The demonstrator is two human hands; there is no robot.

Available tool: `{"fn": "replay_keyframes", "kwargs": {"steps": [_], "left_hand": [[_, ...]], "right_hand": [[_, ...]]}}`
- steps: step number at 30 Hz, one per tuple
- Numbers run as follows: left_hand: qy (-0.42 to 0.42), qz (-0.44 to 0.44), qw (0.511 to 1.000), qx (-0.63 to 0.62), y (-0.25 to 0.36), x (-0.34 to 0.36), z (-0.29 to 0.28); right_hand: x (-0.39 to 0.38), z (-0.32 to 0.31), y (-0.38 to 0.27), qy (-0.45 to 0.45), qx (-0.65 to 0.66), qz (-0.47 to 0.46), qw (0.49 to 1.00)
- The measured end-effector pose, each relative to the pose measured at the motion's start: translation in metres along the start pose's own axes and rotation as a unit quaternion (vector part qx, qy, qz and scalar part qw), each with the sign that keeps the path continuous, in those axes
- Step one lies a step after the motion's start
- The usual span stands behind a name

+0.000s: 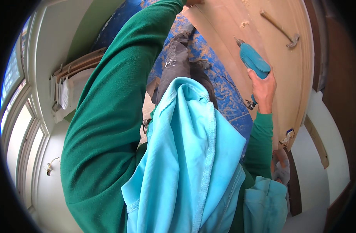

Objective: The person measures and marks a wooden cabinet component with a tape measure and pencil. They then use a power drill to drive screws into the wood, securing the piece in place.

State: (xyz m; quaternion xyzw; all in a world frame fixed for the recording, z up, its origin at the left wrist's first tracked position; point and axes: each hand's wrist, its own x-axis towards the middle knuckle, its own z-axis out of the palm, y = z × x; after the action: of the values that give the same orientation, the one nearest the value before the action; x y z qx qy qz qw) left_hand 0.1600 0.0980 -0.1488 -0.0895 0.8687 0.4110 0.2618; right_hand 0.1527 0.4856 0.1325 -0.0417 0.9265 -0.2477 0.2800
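My right hand is wrapped round the grip of a teal power drill. The drill's chuck points away from me and to the left, over the wooden board. A small heap of wood shavings lies on the board just past the drill's tip; I cannot tell whether a bit touches the wood. My left arm reaches far forward in its green sleeve. Only a sliver of my left hand shows at the top edge, by the board's far left corner, with its fingers hidden.
A claw hammer lies on the board's right side. Blue sheeting strewn with sawdust covers the floor under my legs. Light blue cloth hangs in front of me. Windows line the left wall; a small block-like item sits near the board's lower right edge.
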Motion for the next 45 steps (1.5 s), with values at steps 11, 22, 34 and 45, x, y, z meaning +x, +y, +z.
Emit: {"fn": "replay_keyframes", "kwargs": {"steps": [11,22,34,45], "left_hand": [[0.077,-0.035,0.982,-0.171,-0.034,-0.024,0.038],[0.280,-0.200,0.834,-0.432,0.008,-0.035,0.111],[0.307,-0.207,0.846,-0.384,-0.001,-0.030,0.118],[0.295,-0.213,0.872,-0.328,-0.007,-0.031,0.115]], "right_hand": [[0.001,0.001,0.000,-0.011,0.000,0.016,1.000],[0.005,0.000,0.005,-0.021,-0.017,0.014,1.000],[0.005,-0.001,0.006,-0.029,-0.021,0.023,0.999],[0.007,-0.003,0.008,-0.035,-0.035,0.008,0.999]]}}
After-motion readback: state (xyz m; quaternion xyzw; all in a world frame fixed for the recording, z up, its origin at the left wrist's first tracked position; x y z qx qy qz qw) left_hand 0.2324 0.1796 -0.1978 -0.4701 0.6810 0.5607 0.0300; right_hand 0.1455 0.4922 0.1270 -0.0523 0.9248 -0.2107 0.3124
